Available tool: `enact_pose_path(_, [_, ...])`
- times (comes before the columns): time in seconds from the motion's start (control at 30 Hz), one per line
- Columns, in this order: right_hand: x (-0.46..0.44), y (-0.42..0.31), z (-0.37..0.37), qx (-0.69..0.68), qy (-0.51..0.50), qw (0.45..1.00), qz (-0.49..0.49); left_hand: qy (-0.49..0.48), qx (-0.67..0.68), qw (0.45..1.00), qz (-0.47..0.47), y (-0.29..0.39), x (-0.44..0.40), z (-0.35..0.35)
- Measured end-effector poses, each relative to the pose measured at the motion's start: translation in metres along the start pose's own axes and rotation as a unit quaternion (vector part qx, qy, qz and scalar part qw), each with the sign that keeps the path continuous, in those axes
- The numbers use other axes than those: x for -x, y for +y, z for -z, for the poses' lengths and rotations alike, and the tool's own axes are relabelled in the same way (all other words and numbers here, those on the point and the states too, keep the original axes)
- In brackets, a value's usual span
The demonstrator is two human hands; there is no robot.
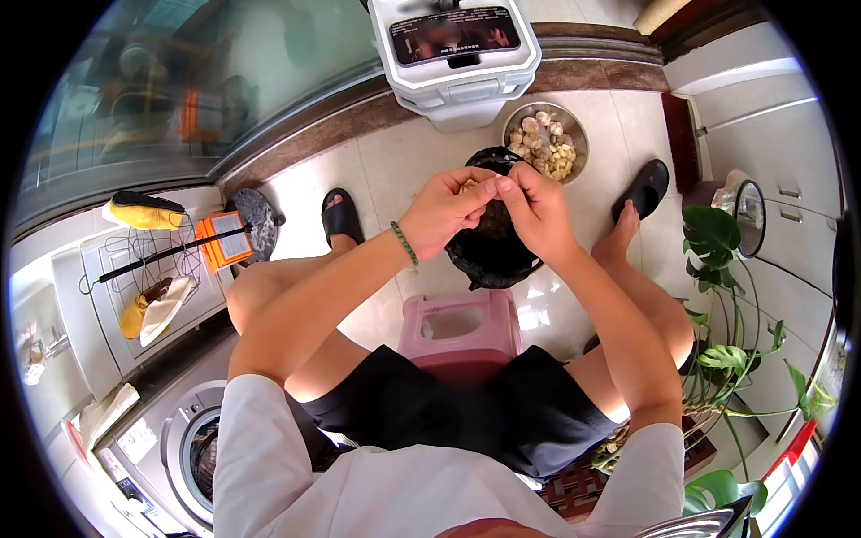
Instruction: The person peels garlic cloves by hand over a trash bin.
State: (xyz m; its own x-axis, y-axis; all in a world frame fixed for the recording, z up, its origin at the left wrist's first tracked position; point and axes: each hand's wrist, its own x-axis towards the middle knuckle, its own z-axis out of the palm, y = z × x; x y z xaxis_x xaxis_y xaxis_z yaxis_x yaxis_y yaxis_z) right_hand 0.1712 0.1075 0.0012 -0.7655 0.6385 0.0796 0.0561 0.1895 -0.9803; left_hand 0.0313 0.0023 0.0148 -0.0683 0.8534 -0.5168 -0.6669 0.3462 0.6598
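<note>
My left hand (448, 213) and my right hand (538, 211) meet fingertip to fingertip above a black bin (492, 272) lined with a black bag. Both are closed in a pinch. A small pale garlic clove (468, 186) shows partly between the left fingers; the rest is hidden by the fingers. The right thumb and forefinger press at the same spot. Just beyond the hands, on the floor, stands a steel bowl (581, 134) with whole garlic bulbs (536, 131) and peeled cloves (560, 161). The bin's inside is dark, with brownish scraps.
A pink plastic stool (413, 327) is between my legs. Ahead stands a white-grey box with a phone (456, 36) lying on top. Black slippers (342, 215) are on my feet. On the left are a wire rack and a washing machine (193, 444); a leafy plant (713, 238) is on the right.
</note>
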Motion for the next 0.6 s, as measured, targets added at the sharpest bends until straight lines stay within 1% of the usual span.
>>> enact_pose_path(0.03, [-0.001, -0.002, 0.001, 0.031, -0.011, 0.999, 0.012, 0.0, 0.0, 1.0, -0.002, 0.0, 0.0, -0.001])
enact_pose_path(0.13, [-0.003, -0.008, 0.001, 0.057, -0.016, 0.998, 0.016, 0.017, 0.003, 1.0, -0.014, -0.001, 0.001, -0.002])
enact_pose_path(0.23, [-0.005, -0.007, -0.002, 0.051, 0.005, 0.999, 0.013, 0.023, -0.017, 1.0, -0.011, 0.0, 0.001, -0.001])
enact_pose_path(0.33, [-0.006, -0.007, -0.002, 0.05, 0.004, 0.999, 0.021, 0.017, -0.01, 0.999, -0.032, 0.003, 0.001, -0.002])
enact_pose_path(0.4, [-0.007, -0.003, 0.0, 0.056, -0.005, 0.998, 0.017, 0.031, -0.064, 0.997, -0.041, 0.005, 0.0, -0.001])
enact_pose_path(0.47, [-0.006, -0.001, -0.001, 0.061, -0.015, 0.998, 0.015, 0.031, -0.082, 0.995, -0.051, 0.008, 0.001, 0.0])
enact_pose_path(0.53, [-0.006, -0.002, -0.003, -0.04, -0.004, 0.999, -0.005, 0.031, -0.101, 0.993, -0.06, 0.013, 0.002, 0.0])
enact_pose_path(0.6, [-0.007, -0.007, 0.0, -0.033, -0.016, 0.999, -0.012, 0.015, -0.153, 0.983, -0.102, 0.018, 0.003, -0.002])
